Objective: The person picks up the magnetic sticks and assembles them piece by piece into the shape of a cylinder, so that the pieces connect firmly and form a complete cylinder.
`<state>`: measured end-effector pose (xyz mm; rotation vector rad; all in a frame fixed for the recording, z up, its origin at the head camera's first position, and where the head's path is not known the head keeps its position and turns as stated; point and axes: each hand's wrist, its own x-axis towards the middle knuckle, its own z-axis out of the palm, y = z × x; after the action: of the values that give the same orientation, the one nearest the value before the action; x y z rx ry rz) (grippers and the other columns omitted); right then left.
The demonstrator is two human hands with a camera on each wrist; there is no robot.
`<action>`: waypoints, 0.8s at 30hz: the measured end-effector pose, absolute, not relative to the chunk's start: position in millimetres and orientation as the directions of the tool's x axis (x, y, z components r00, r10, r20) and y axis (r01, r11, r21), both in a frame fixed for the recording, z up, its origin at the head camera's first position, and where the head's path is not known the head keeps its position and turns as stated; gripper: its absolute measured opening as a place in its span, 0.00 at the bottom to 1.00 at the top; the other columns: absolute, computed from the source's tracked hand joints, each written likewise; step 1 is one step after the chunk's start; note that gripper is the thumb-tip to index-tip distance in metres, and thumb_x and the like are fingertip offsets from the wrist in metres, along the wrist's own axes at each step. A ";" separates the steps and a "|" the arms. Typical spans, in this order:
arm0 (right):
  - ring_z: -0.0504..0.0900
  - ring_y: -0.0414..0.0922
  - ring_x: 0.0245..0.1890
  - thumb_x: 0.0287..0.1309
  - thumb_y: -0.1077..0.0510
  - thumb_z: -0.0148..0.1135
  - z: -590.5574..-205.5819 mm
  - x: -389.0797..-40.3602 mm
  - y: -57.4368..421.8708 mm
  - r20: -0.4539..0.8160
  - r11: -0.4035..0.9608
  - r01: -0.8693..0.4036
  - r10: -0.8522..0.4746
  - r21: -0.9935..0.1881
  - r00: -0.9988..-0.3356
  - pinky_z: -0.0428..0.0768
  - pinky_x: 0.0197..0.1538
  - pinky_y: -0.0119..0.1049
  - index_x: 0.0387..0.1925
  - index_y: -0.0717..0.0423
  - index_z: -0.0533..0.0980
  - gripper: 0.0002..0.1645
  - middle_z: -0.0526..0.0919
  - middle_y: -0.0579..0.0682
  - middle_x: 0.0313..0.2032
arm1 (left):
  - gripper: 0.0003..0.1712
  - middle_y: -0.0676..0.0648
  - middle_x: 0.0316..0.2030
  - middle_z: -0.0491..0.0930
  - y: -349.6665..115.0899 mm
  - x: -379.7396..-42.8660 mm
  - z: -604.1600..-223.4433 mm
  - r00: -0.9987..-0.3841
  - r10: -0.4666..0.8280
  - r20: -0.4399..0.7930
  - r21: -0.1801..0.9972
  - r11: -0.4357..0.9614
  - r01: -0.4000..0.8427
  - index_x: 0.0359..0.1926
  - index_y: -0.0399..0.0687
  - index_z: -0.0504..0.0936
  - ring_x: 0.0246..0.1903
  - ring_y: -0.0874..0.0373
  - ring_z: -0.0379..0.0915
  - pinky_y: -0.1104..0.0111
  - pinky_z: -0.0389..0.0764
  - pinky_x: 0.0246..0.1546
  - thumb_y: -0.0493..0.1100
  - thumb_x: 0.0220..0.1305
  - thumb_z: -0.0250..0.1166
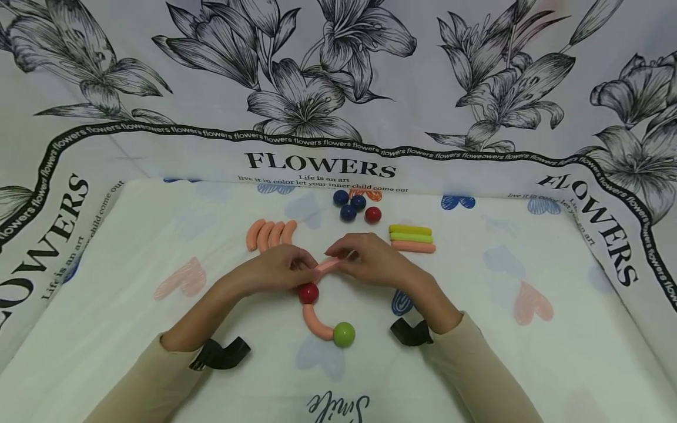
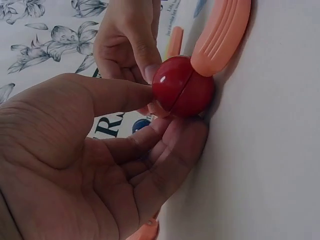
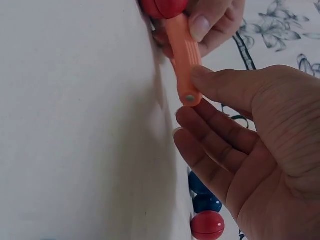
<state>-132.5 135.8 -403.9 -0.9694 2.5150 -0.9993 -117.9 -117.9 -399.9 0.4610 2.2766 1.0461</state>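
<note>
Both hands meet over one orange ridged stick [image 1: 328,266], which has a small metallic disc at its end in the right wrist view. My left hand [image 1: 277,269] pinches it close to a red ball [image 1: 308,293]; in the left wrist view the thumb and fingers lie around that ball's edge. My right hand [image 1: 375,261] pinches the stick near its free end, thumb [image 3: 220,82] on top. From the red ball a curved orange stick [image 1: 316,323] runs down to a green ball [image 1: 344,334], touching both. Fingers partly hide the stick between the hands.
Several curved orange sticks [image 1: 271,235] lie behind the left hand. Several blue balls [image 1: 348,212] and another red ball [image 1: 373,215] sit farther back. Straight sticks, yellow [image 1: 410,230], lime [image 1: 411,238] and orange [image 1: 414,247], lie side by side at the right, on a printed cloth [image 1: 476,364].
</note>
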 end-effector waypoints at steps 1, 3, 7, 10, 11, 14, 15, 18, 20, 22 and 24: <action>0.86 0.40 0.49 0.68 0.57 0.71 -403.9 -132.0 136.8 -0.004 0.543 -0.488 -0.671 -0.683 -0.742 0.86 0.58 0.37 0.56 0.52 0.86 0.17 0.91 0.45 0.50 | 0.14 0.53 0.28 0.84 -116.8 -117.4 -398.9 -0.763 0.526 -0.375 0.768 0.638 0.063 0.46 0.50 0.90 0.31 0.60 0.75 0.68 0.74 0.35 0.53 0.71 0.68; 0.85 0.39 0.48 0.69 0.56 0.70 -403.7 -131.4 137.7 -0.014 0.550 -0.486 -0.671 -0.680 -0.741 0.85 0.57 0.37 0.56 0.51 0.86 0.16 0.91 0.44 0.49 | 0.14 0.53 0.28 0.84 -116.0 -116.5 -397.7 -0.752 0.534 -0.388 0.767 0.639 0.058 0.47 0.49 0.89 0.30 0.61 0.76 0.68 0.75 0.35 0.52 0.71 0.68; 0.85 0.39 0.46 0.69 0.55 0.70 -402.8 -132.0 137.1 -0.022 0.545 -0.479 -0.676 -0.688 -0.737 0.85 0.56 0.36 0.56 0.52 0.86 0.16 0.92 0.44 0.48 | 0.13 0.53 0.30 0.86 -117.9 -114.4 -395.6 -0.740 0.537 -0.405 0.769 0.638 0.042 0.49 0.47 0.88 0.31 0.61 0.77 0.68 0.75 0.36 0.50 0.70 0.68; 0.86 0.39 0.46 0.70 0.56 0.69 -403.2 -133.7 136.8 -0.019 0.542 -0.474 -0.672 -0.694 -0.741 0.85 0.56 0.35 0.56 0.53 0.86 0.15 0.91 0.45 0.48 | 0.13 0.52 0.30 0.86 -119.9 -113.6 -394.5 -0.740 0.534 -0.409 0.768 0.640 0.036 0.50 0.49 0.88 0.31 0.60 0.76 0.68 0.75 0.35 0.49 0.71 0.68; 0.86 0.39 0.46 0.71 0.56 0.69 -403.5 -134.3 137.0 -0.016 0.542 -0.474 -0.669 -0.694 -0.743 0.85 0.56 0.35 0.56 0.53 0.86 0.15 0.91 0.45 0.48 | 0.13 0.52 0.30 0.85 -120.0 -113.4 -394.0 -0.741 0.531 -0.411 0.766 0.642 0.036 0.50 0.50 0.88 0.31 0.60 0.75 0.68 0.74 0.35 0.50 0.71 0.68; 0.86 0.40 0.47 0.72 0.57 0.66 -403.5 -135.2 138.2 -0.011 0.548 -0.466 -0.656 -0.695 -0.755 0.86 0.57 0.36 0.56 0.54 0.85 0.14 0.91 0.46 0.48 | 0.13 0.52 0.29 0.84 -119.8 -113.7 -394.3 -0.744 0.531 -0.406 0.757 0.651 0.052 0.51 0.52 0.89 0.31 0.60 0.74 0.68 0.73 0.35 0.51 0.71 0.68; 0.86 0.40 0.47 0.73 0.57 0.66 -403.1 -135.5 138.8 -0.010 0.552 -0.462 -0.648 -0.694 -0.761 0.86 0.58 0.37 0.56 0.54 0.85 0.14 0.91 0.46 0.48 | 0.13 0.52 0.29 0.83 -119.5 -113.9 -394.7 -0.745 0.530 -0.406 0.755 0.653 0.053 0.51 0.53 0.89 0.31 0.60 0.74 0.68 0.73 0.35 0.51 0.71 0.68; 0.86 0.40 0.48 0.73 0.58 0.65 -402.2 -136.1 140.5 0.002 0.565 -0.450 -0.622 -0.692 -0.783 0.86 0.59 0.38 0.55 0.53 0.86 0.14 0.91 0.46 0.48 | 0.12 0.53 0.28 0.82 -118.5 -114.7 -395.9 -0.746 0.530 -0.404 0.757 0.651 0.052 0.50 0.53 0.89 0.31 0.59 0.74 0.67 0.74 0.35 0.50 0.71 0.69; 0.87 0.40 0.48 0.73 0.59 0.65 -402.0 -137.0 141.5 0.018 0.563 -0.449 -0.610 -0.694 -0.792 0.86 0.59 0.38 0.55 0.54 0.86 0.13 0.91 0.47 0.48 | 0.12 0.53 0.27 0.81 -117.9 -115.1 -396.5 -0.749 0.526 -0.403 0.758 0.650 0.049 0.50 0.53 0.89 0.31 0.59 0.74 0.67 0.74 0.36 0.51 0.70 0.70; 0.87 0.41 0.48 0.73 0.60 0.65 -402.2 -138.0 142.3 0.040 0.555 -0.458 -0.606 -0.695 -0.795 0.87 0.58 0.39 0.55 0.55 0.86 0.13 0.91 0.48 0.48 | 0.12 0.52 0.26 0.79 -117.4 -115.0 -396.6 -0.753 0.519 -0.403 0.753 0.657 0.050 0.49 0.54 0.90 0.31 0.59 0.74 0.66 0.74 0.36 0.51 0.69 0.70; 0.88 0.42 0.48 0.73 0.60 0.64 -402.4 -138.7 142.9 0.060 0.547 -0.468 -0.604 -0.694 -0.795 0.87 0.57 0.40 0.55 0.56 0.86 0.13 0.91 0.49 0.48 | 0.13 0.52 0.27 0.80 -117.2 -114.5 -396.5 -0.757 0.519 -0.398 0.750 0.659 0.058 0.50 0.54 0.90 0.32 0.59 0.75 0.65 0.75 0.37 0.51 0.69 0.70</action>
<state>-138.7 142.9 -402.4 -0.9100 2.5954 -1.0805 -114.5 -117.2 -396.5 0.4448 2.2711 0.9980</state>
